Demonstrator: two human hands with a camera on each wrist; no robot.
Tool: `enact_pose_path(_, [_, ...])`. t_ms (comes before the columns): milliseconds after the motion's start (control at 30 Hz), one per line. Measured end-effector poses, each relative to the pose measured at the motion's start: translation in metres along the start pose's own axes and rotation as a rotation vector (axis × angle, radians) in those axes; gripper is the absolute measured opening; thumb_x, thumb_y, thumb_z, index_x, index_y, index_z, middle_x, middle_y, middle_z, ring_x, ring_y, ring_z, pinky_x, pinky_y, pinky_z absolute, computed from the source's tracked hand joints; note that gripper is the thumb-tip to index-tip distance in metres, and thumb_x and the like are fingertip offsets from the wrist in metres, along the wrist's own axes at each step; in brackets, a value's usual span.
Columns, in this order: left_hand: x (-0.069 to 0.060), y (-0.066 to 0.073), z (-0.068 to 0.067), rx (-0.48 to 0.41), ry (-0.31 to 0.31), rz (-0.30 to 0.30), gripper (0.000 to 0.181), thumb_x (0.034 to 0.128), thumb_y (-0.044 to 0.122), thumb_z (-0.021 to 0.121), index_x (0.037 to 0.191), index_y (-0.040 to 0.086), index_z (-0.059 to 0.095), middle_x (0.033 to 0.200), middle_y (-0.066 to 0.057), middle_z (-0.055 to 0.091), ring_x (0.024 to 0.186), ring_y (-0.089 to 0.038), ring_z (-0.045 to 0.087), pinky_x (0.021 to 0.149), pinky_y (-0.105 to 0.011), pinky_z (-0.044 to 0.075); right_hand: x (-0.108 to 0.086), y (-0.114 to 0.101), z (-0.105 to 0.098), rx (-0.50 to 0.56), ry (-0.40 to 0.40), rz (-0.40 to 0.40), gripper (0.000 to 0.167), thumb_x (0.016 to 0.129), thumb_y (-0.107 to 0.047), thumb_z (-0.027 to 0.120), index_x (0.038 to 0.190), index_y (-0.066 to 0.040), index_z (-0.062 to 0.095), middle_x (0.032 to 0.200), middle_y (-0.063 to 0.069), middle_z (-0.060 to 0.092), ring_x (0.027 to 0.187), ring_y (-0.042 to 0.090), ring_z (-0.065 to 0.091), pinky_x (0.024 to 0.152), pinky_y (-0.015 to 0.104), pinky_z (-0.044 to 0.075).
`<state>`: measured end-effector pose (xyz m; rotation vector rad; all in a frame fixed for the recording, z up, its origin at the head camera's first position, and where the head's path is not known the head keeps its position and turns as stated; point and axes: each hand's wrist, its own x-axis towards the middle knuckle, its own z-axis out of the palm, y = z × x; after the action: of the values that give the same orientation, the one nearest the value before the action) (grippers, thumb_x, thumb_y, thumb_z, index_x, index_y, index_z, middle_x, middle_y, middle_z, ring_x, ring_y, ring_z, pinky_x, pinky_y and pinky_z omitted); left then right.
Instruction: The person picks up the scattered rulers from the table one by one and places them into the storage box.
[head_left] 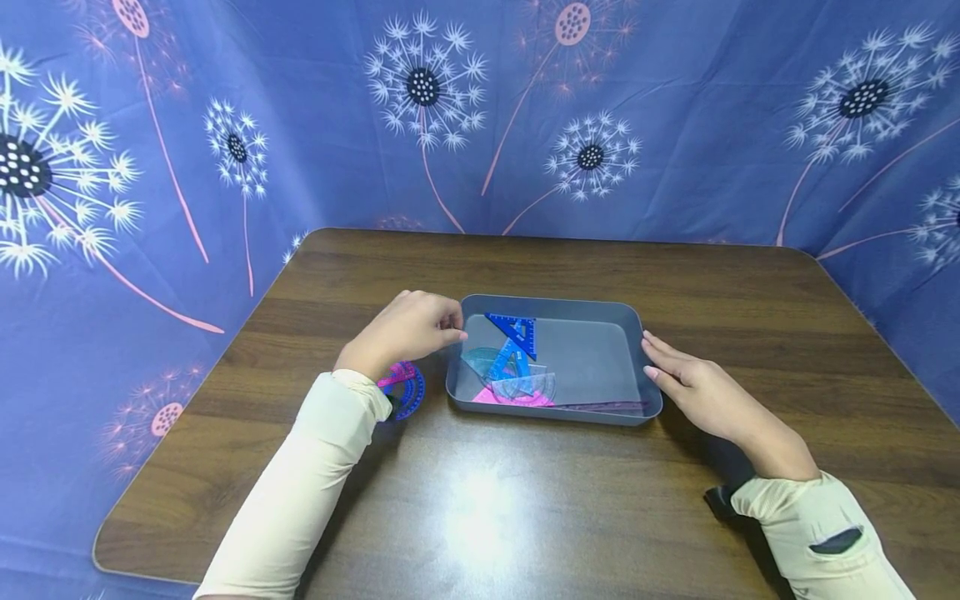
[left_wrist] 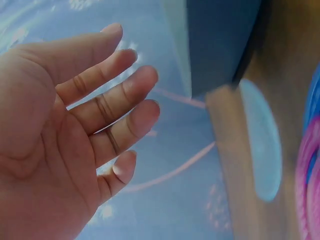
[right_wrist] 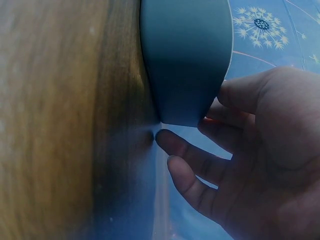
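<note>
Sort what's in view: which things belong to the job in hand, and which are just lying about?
Likely in the job:
gray tray, touched by the right hand
dark-blue set square and light-blue set square, in the tray
probably the blue protractor and pink piece outside it, near the left hand

Likely just surroundings:
wooden table
patterned cloth

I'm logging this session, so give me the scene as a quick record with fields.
Surface: wooden table
Container: grey tray
In tray: dark blue triangle, lighter blue triangle, teal piece, clear protractor, flat pink piece, purple strip
Beside left wrist: blue curved piece, pink curved piece
Left hand: holding nothing, near tray's left end
Right hand: touching tray's right end
Backdrop: blue dandelion-print cloth
</note>
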<state>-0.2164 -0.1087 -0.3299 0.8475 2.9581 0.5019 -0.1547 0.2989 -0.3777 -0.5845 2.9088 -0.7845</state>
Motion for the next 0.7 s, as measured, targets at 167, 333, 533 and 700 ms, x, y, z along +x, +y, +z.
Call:
enact_pose_path(167, [-0.009,-0.018,-0.021,-0.017,0.053,-0.057,0.013,0.0931,0.032,0.070,0.088,0.020,0.070,0.074,0.006,0.063,0.068,-0.014,0.054,0.069,-0.035,0.043,0.001,-0.001,0.000,-0.005,-0.001,-0.003,0.055,0.107,-0.033,0.045,0.151,0.000,0.037,0.160,0.016,0.027,0.142,0.043,0.032,0.107,0.063,0.030])
enact_pose_path(333, [-0.020,-0.037,-0.039,-0.013,0.114,-0.121,0.012,0.0927,0.029,0.071,0.092,0.017,0.070,0.084,0.003,0.067,0.079,-0.018,0.059,0.077,-0.040,0.045,0.001,-0.001,0.000,0.000,-0.004,-0.003,0.056,0.107,-0.033,0.045,0.151,0.000,0.036,0.160,0.017,0.027,0.142,0.043,0.032,0.107,0.063,0.030])
enact_pose_path(533, [-0.027,-0.054,-0.049,-0.029,0.071,-0.207,0.024,0.0903,0.030,0.073,0.105,0.012,0.068,0.103,-0.005,0.069,0.099,-0.027,0.063,0.090,-0.047,0.045,0.001,0.000,0.000,0.002,-0.015,0.001,0.056,0.107,-0.033,0.045,0.151,-0.001,0.035,0.160,0.017,0.026,0.142,0.044,0.031,0.107,0.064,0.030])
enact_pose_path(700, [-0.028,-0.061,-0.043,-0.046,-0.107,-0.250,0.044,0.0889,0.029,0.074,0.124,0.004,0.061,0.127,-0.019,0.062,0.123,-0.037,0.055,0.104,-0.053,0.040,0.001,0.000,0.001,0.003,-0.015,0.003,0.056,0.107,-0.033,0.046,0.151,-0.001,0.035,0.160,0.016,0.026,0.142,0.044,0.031,0.107,0.064,0.030])
